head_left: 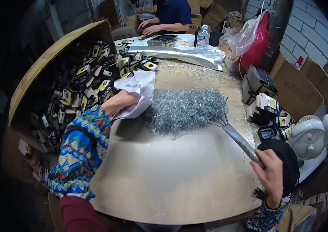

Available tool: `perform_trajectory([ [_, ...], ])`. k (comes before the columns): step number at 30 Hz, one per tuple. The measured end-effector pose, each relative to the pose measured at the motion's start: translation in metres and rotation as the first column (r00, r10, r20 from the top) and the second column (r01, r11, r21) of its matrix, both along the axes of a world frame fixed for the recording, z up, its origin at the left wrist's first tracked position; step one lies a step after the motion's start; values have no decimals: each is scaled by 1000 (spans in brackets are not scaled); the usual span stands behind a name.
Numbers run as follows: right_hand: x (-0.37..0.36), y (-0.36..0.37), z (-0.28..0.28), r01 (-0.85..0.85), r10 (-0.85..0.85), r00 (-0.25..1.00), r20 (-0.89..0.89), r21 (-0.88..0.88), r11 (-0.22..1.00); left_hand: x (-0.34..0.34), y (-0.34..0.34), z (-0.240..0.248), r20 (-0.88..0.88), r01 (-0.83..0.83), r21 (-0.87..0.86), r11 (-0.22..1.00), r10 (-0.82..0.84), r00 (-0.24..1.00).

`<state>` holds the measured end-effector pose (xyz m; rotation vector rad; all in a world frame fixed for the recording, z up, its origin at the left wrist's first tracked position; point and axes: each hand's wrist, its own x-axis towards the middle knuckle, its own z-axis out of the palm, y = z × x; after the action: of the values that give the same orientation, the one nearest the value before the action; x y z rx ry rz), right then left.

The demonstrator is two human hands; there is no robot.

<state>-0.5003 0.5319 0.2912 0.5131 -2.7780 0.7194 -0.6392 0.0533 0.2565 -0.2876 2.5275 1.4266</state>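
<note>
A heap of thin, shiny metal pins or nails point(189, 110) lies on the tan tabletop point(171, 181). At its left edge my left hand point(122, 103) grips a crumpled whitish sheet point(142, 89), which partly covers the fingers. On the other side, my right hand point(271, 169) is wrapped round the grey, taped-looking handle of a small hand fork point(240, 141). The fork's thin tines touch the right side of the heap. Loose pins are scattered across the far and right parts of the table.
A large cardboard box point(57, 52) full of small black-and-yellow boxes point(81, 92) stands at left. Behind the heap lies a silvery bag point(179, 56). A co-worker point(171, 19) sits beyond, near a clear bottle point(202, 35). Stacked boxes point(264, 108) and a white fan point(309, 137) are at right.
</note>
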Motion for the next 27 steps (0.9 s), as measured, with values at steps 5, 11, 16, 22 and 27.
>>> perform_trajectory([
  [5, 31, -12, 36, -87, 17, 989, -148, -483, 871, 90, -15, -4, 19, -99, 169, 981, 97, 995],
  [11, -10, -84, -3, -381, 138, 925, -355, -866, 324, 116, 19, 1, -478, -178, -187, 966, 69, 876],
  [16, -7, -102, 62, -590, 51, 787, -615, -773, -233, 144, 28, 80, -597, -189, 250, 950, 304, 742],
  [22, -7, -147, 85, -522, 333, 848, -412, -759, 389, 168, -12, 37, -660, -241, 96, 966, 243, 711],
  [27, 12, -150, 99, -455, 248, 891, -381, -754, 475, 159, 35, 80, -247, -376, 445, 813, 515, 821],
])
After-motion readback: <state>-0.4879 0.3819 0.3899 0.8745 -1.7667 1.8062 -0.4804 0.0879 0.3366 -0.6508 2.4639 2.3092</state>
